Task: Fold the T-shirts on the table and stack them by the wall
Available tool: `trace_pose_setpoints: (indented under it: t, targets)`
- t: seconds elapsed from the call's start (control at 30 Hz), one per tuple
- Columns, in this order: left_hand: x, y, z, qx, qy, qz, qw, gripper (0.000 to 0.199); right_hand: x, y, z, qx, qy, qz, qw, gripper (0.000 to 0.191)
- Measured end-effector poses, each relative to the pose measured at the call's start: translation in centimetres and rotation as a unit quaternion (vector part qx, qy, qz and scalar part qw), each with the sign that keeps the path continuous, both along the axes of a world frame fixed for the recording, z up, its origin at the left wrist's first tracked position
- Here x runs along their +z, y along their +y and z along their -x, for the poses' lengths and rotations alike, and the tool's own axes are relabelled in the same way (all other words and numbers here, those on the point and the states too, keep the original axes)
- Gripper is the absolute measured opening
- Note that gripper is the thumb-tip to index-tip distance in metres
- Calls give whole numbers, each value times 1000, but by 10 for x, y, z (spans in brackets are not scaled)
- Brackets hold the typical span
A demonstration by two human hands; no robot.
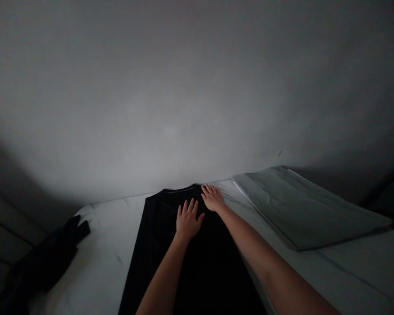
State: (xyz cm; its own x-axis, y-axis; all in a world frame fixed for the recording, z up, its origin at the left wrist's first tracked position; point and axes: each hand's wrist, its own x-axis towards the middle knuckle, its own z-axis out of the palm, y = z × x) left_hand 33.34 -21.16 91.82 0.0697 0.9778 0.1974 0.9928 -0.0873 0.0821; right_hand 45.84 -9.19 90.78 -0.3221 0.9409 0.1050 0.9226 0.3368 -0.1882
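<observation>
A black garment, seemingly a shirt (210, 262), lies spread flat with its neckline at the far end by the wall. My left hand (188, 221) rests palm down on its upper middle, fingers spread. At the garment's upper right corner, by the shoulder, my right hand (213, 199) lies flat with its fingers stretched out. Neither hand grips the cloth. The garment's lower end runs out of view at the bottom.
The garment lies on a bed with a pale patterned sheet (108, 245). To the right is a grey-green pillow (308, 210). Dark crumpled clothing (46, 262) hangs over the left edge. A plain wall (170, 96) rises right behind the bed.
</observation>
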Motion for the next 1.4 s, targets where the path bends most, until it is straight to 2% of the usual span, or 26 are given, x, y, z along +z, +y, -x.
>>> trace_pose_setpoints:
  t: [0.13, 0.3, 0.4, 0.57, 0.7, 0.83, 0.9, 1.0, 1.07, 1.1, 1.17, 1.27, 1.4]
  targets:
    - [12, -4, 2, 47, -10, 8, 999, 52, 3, -2, 0, -11, 2, 0, 1000, 55]
    - [40, -7, 16, 210, 3, -32, 977, 34, 4, -4, -1, -14, 4, 2, 1000, 55]
    - [47, -10, 25, 236, 8, 6, 972, 29, 3, -4, -1, -16, 6, 6, 1000, 55]
    - [50, -11, 34, 214, 20, 50, 975, 21, 5, -5, -1, -18, 7, 9, 1000, 55]
    - [56, -13, 35, 213, 25, 55, 975, 22, 7, -6, -1, -15, 5, 10, 1000, 55]
    - [62, -12, 24, 215, 52, 7, 975, 28, 9, -6, 0, -16, 3, 16, 1000, 55]
    - [61, -7, 13, 186, 59, -34, 980, 35, 10, -6, 0, -16, 2, 18, 1000, 55]
    - [53, 6, -6, 47, 33, -53, 997, 43, 11, -7, 0, -14, 1, 15, 1000, 55]
    - [41, 14, -16, -48, 16, -26, 998, 49, 10, -7, -1, -9, -1, 13, 1000, 55]
    - [34, 17, -20, -72, 13, -4, 997, 52, 10, -7, -1, -6, -2, 12, 1000, 55]
    - [19, 17, -22, -76, 11, 27, 997, 56, 9, -7, -2, -3, -2, 12, 1000, 54]
    - [6, 12, -20, -57, 0, 8, 998, 55, 10, -7, -2, -6, 5, 1, 1000, 54]
    - [6, 4, -18, -55, -5, -25, 998, 52, 14, -19, -3, -3, 9, -17, 1000, 54]
